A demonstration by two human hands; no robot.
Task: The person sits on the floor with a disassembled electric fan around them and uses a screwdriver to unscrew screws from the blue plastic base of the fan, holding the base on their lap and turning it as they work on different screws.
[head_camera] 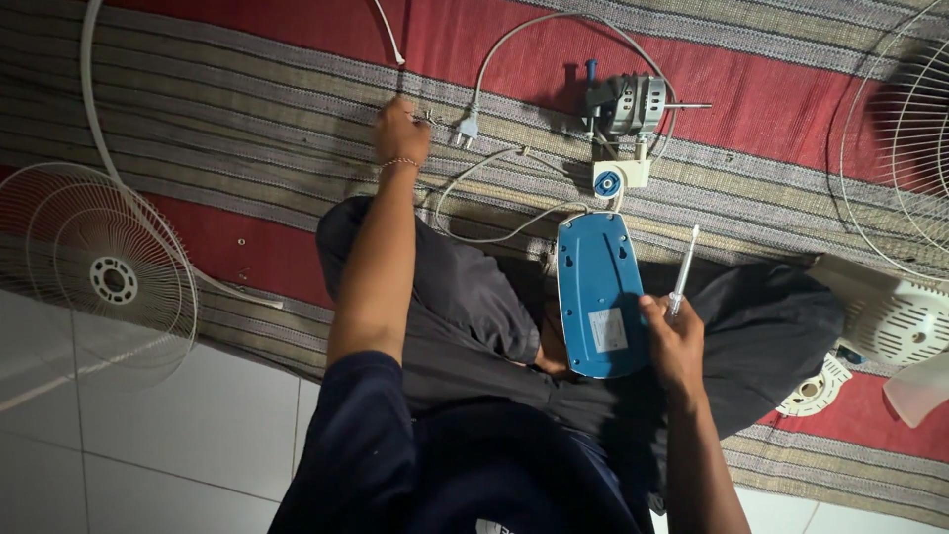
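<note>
— What's nearest to you in the head view?

— My own lap, dark trousers [465,297], legs crossed on the striped mat [751,129]; pale floor tiles [148,435] show at the near edge; resting on my lap is the blue fan base [596,292], underside up, with a pale label near its lower end.

— And the right hand?

— The right hand [675,341] sits against the base's right edge; its fingers are curled narrow round the handle of a screwdriver [683,272], whose shaft points up and away from me, just beside the base and not touching it as far as I can tell.

— The left?

— The left arm reaches well forward; the left hand [400,132], a thin bracelet at the wrist, is down on the mat; the fingers are pinched on something small and metallic [425,118], too small for me to name; just to the right of it lies a white plug [468,128] on its white cord [494,203], which loops back toward the base.

— Further out?

— Beyond the base's top end is a white neck piece with a blue round knob [609,182]; past that the bare fan motor [629,104] lies on the mat, shaft pointing right; at far left a white wire fan guard [94,267] lies half on the mat, half on the tiles; at far right is a second guard [895,138], and nearer me on that side a white motor housing [905,331].
</note>
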